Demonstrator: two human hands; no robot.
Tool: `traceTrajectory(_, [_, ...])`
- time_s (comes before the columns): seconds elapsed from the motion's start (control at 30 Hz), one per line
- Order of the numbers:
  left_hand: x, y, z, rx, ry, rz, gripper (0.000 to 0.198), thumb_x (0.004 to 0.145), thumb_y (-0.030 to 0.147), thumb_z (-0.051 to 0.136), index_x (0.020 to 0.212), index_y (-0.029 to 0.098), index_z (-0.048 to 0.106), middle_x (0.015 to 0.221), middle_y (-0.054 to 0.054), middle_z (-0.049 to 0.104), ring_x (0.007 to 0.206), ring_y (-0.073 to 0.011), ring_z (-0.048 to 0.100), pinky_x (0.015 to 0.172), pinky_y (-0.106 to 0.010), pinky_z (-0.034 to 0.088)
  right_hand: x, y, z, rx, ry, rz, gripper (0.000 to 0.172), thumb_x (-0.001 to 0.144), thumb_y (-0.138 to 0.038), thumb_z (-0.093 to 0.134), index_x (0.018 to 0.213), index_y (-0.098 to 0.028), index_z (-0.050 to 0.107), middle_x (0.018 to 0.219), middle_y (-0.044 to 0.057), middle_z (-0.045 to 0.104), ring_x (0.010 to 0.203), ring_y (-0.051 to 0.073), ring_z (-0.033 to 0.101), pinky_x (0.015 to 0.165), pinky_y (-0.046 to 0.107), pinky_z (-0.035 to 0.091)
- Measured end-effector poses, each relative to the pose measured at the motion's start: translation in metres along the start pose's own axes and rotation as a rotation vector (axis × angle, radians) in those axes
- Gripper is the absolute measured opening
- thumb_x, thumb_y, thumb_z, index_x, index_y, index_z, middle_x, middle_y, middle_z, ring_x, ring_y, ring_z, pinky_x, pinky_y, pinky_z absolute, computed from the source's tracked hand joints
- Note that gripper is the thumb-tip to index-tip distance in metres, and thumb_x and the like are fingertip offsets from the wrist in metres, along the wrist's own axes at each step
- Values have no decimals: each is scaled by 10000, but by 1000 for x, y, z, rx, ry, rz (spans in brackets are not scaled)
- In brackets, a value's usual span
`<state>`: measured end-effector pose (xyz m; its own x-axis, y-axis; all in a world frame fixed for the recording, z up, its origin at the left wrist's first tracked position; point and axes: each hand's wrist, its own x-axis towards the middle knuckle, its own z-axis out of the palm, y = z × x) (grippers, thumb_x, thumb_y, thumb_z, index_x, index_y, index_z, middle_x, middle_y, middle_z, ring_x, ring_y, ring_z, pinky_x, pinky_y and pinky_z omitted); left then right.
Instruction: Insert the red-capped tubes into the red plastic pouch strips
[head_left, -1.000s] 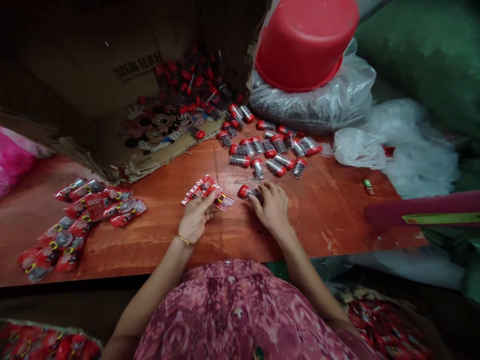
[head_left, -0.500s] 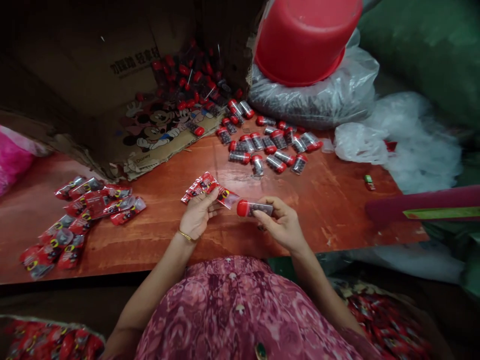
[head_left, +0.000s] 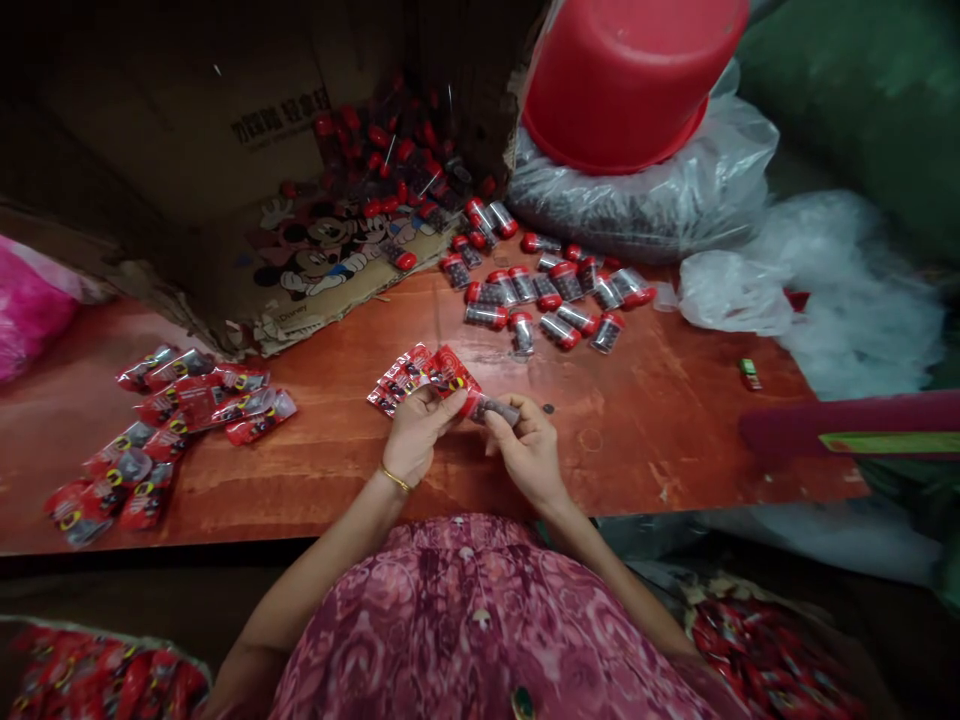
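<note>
Red printed plastic sleeves (head_left: pixel 401 375), fanned out, are gripped by my left hand (head_left: pixel 418 425) above the table's front part. My right hand (head_left: pixel 526 440) pinches the clear end of a small tube (head_left: pixel 499 408) with dark contents. The tube's red-capped end is at the sleeve by my left fingers; how far inside it sits is hard to tell. Several red-capped tubes (head_left: pixel 557 280) lie loose beyond my hands. To the left, several tubes in red sleeves (head_left: pixel 199 400) lie in a loose pile.
A cardboard box (head_left: pixel 180 230) on its side holds more tubes at the back left. A red tub (head_left: pixel 630 80) rests on a filled plastic bag (head_left: pixel 645 210). Crumpled clear bags (head_left: pixel 735 290) and a maroon bar (head_left: pixel 795 425) are at the right.
My right hand has moved left with the tube, bringing its red-capped end to the sleeve at my left fingers. My left hand has shifted slightly right, and the view has shifted a little.
</note>
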<state>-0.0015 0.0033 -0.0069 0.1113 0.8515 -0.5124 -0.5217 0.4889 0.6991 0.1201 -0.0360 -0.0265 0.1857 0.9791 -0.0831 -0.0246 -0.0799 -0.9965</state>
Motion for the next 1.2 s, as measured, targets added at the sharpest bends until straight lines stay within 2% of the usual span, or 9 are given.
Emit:
traceTrajectory(0.17, [1,-11,4,-20,-19,108,356,465,279,831,720,133,629,699,13,671,622,-83,591,634,-196,453,3,6,9,98,23,51,283,783,-469,549,834,-201,473,539,-86,501,347,48,452,367,174,358])
traceTrajectory(0.33, [0,-12,4,-13,-26,76,301,543,330,782,698,140,608,662,8,647,601,-96,571,613,-212,436,6,6,14,22,-131,95,326,791,-519,519,822,-200,460,498,-94,464,316,44,372,319,176,301])
traceTrajectory(0.5, [3,-4,-3,34,-10,139,277,516,217,783,731,147,622,710,18,654,673,-97,577,687,-207,443,15,7,18,33,-212,104,327,790,-528,514,836,-211,450,519,-107,376,370,51,335,366,187,364])
traceTrajectory(0.67, [3,3,-13,40,-68,127,243,573,314,756,661,146,604,574,34,585,472,-64,466,446,-184,368,17,4,18,77,-444,77,340,793,-527,511,919,-215,467,671,-53,529,467,65,478,493,216,437])
traceTrajectory(0.73, [3,5,-16,54,-82,113,259,573,333,762,653,139,610,578,27,590,456,-58,452,425,-183,351,14,4,17,99,-496,68,325,797,-500,527,942,-216,464,729,-33,580,491,68,516,549,231,456])
traceTrajectory(0.87, [3,6,-21,45,-72,104,274,529,292,799,688,128,648,673,-4,653,611,-89,560,591,-193,440,15,7,16,80,-441,73,310,785,-482,563,878,-225,418,640,-50,591,434,77,511,453,208,406])
traceTrajectory(0.97, [2,8,-22,43,-101,66,257,536,277,798,696,129,662,680,-6,667,613,-94,572,596,-198,444,23,10,19,-10,-408,17,325,763,-507,578,811,-223,426,604,-50,581,433,85,502,423,205,391])
traceTrajectory(1.07, [-2,13,-24,24,-80,44,256,538,244,800,735,140,675,715,-6,687,639,-97,599,632,-193,462,35,12,27,-188,-334,-172,326,758,-525,575,729,-217,470,553,-48,526,448,87,459,436,211,369])
traceTrajectory(1.2, [-10,22,-35,74,-70,-112,199,630,256,749,749,115,675,722,-54,706,645,-131,646,687,-235,503,47,9,39,-509,-244,-417,369,715,-562,608,658,-214,499,567,-15,542,501,106,465,512,242,388])
